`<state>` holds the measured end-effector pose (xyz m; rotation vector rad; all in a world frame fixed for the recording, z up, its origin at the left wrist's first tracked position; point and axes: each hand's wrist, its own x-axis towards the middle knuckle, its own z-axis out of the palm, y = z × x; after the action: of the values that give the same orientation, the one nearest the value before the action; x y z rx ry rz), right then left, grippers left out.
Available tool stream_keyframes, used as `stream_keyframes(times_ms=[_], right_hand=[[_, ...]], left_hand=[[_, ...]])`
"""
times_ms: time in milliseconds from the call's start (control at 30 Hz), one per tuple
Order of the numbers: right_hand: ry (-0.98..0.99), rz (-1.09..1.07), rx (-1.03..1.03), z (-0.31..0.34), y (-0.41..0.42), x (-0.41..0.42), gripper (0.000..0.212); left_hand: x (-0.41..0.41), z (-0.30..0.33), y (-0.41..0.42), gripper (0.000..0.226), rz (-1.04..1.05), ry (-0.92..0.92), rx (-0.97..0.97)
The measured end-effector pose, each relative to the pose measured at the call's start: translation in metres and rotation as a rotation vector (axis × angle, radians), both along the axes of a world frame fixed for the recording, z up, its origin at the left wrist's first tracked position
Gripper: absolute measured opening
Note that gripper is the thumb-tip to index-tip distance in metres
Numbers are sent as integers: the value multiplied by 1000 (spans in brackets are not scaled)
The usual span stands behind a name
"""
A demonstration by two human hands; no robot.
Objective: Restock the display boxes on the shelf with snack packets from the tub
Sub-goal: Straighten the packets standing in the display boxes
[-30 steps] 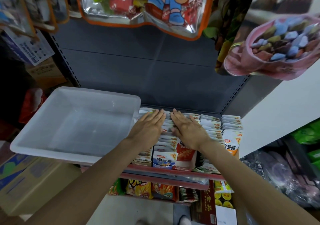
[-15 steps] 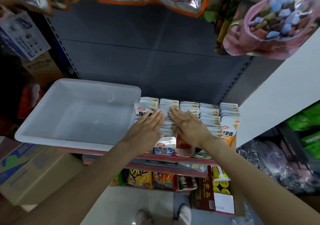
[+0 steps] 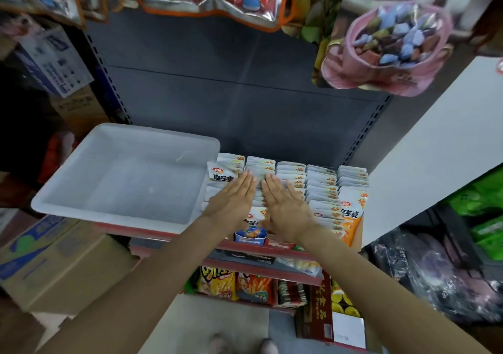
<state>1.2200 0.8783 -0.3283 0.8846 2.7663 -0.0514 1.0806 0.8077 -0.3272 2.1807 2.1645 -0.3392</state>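
Left hand (image 3: 234, 199) and right hand (image 3: 288, 206) lie side by side, palms down, fingers straight and close together, pressing flat on the rows of snack packets (image 3: 321, 183) standing in the display boxes (image 3: 250, 238) on the red-edged shelf (image 3: 272, 250); neither hand grips anything. Packets sit under and beyond the fingertips, more rows to the right of the right hand. White tub (image 3: 122, 174) sits just left of the packets on the same shelf, nothing visible inside.
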Motion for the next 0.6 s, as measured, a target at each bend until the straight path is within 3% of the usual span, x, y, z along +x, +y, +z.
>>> stream_keyframes(times_ms=[133,300,600], right_hand=[[22,0,-38,-9,-1,2,87],[147,10,-136,2,6,4,92],[12,5,-31,-7,-4,-1,91]], left_hand=[[11,-3,-2,84,95,-19,5],[11,-4,-10,100,138,-88,59],[17,-12,-10,78,119,-39,89]])
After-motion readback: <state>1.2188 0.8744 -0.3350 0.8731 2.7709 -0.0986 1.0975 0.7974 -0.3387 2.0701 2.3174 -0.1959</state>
